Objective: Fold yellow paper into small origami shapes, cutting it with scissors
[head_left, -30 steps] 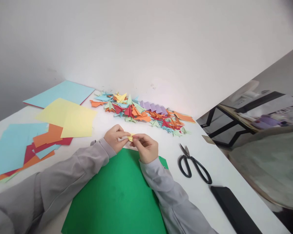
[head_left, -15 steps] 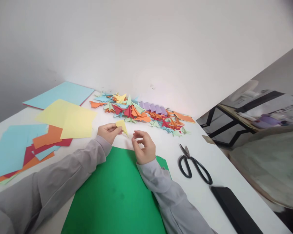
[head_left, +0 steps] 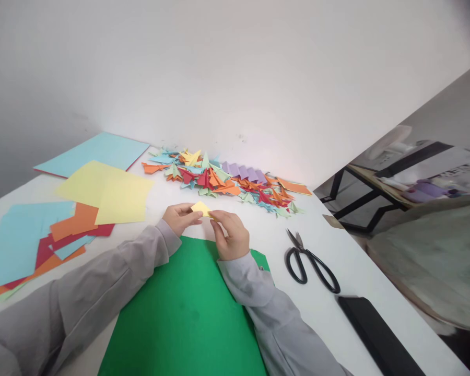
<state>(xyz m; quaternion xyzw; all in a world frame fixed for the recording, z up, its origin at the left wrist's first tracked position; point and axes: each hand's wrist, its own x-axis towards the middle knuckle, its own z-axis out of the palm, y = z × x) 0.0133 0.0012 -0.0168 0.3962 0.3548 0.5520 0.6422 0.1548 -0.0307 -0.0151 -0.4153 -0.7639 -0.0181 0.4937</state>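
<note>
A small folded piece of yellow paper (head_left: 201, 209) is held up between my two hands, just beyond the far edge of a green sheet (head_left: 180, 308). My left hand (head_left: 180, 218) pinches its left side between thumb and fingers. At its right corner, the thumb and fingertips of my right hand (head_left: 231, 235) close on the paper. Behind the hands lies a long heap of small folded paper shapes (head_left: 215, 180) in orange, red, blue, green and yellow, with a pleated purple strip (head_left: 245, 171) at its back.
Yellow sheets (head_left: 121, 196), blue sheets (head_left: 15, 240) and orange scraps (head_left: 76, 222) lie on the left, with a blue stack (head_left: 94, 151) near the wall. Black-handled scissors (head_left: 311, 261) and a black flat object (head_left: 376, 334) are on the right, near the table edge.
The yellow paper was pinched by both hands, then held by my left hand alone with its flap opened out. Now my right hand has come back onto its right corner.
</note>
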